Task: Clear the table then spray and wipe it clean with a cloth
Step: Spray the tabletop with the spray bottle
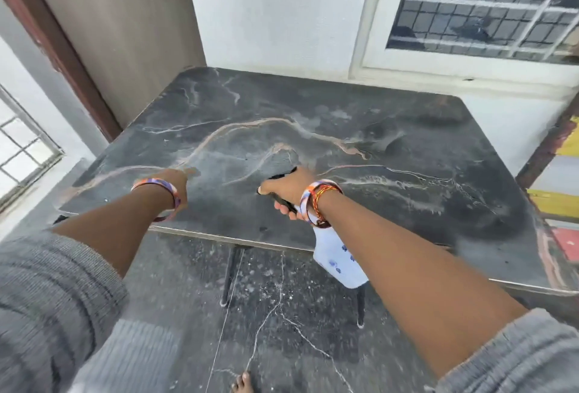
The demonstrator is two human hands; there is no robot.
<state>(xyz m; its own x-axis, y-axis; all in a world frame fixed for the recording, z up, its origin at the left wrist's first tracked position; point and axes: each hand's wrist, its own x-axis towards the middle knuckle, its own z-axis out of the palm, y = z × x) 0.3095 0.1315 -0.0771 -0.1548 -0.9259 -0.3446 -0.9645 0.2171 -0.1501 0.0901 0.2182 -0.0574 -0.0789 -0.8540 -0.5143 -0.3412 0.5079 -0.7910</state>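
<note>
A dark marble-patterned table (pixel 344 117) fills the middle of the view, its top streaked with pale smears. My right hand (pixel 293 189) is shut on the black trigger head of a spray bottle (pixel 336 259), held above the table's near part with the nozzle facing away from me. The bottle's white body with blue print hangs below my wrist, past the front edge. My left hand (pixel 177 181) reaches out over the left part of the top; its fingers are bent away and hidden. No cloth is in view.
A white wall with a barred window (pixel 479 7) stands behind the table and a wooden door (pixel 119 26) at the back left. Yellow and red objects (pixel 560 204) lie past the right edge. Black table legs (pixel 230 276) stand on the dark floor.
</note>
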